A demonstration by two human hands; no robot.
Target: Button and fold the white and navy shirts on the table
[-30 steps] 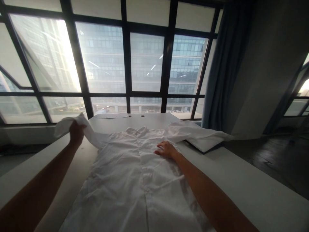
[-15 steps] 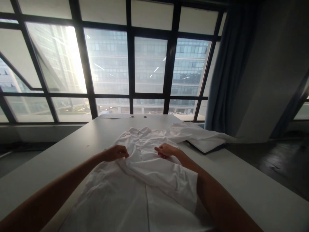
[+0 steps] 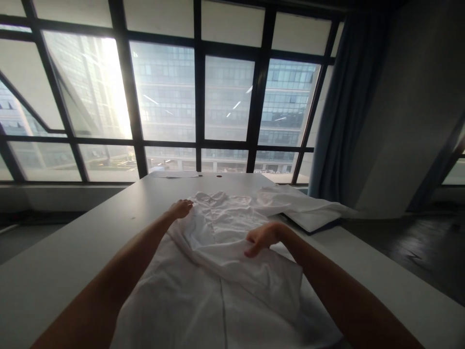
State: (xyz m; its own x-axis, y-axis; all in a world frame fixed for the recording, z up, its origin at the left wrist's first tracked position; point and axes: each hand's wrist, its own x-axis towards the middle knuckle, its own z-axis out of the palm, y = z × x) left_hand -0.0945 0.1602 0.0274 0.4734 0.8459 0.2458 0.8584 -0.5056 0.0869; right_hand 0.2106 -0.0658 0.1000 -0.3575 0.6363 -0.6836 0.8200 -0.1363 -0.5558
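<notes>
Head view: white shirt [image 3: 192, 300] laid out on white counter [image 3: 378, 281], collar [image 3: 212, 196] at far end, toward windows [image 3: 228, 97]. One sleeve [image 3: 271, 281] folded across shirt front, end near right forearm. Left hand [image 3: 181, 208] on shoulder area just left of collar, grip apart, fingers stretched out over cloth. Right hand [image 3: 264, 236] on folded sleeve, grip clamped on it, fabric between thumb and fingers. Other sleeve [image 3: 290, 198] out to the right, partly over flat dark-edged object [image 3: 310, 220]; can't tell what kind. White sheet [image 3: 174, 174] at counter's far edge, two dark spots [image 3: 219, 176] beside. Blue curtain [image 3: 329, 126] right of windows.
</notes>
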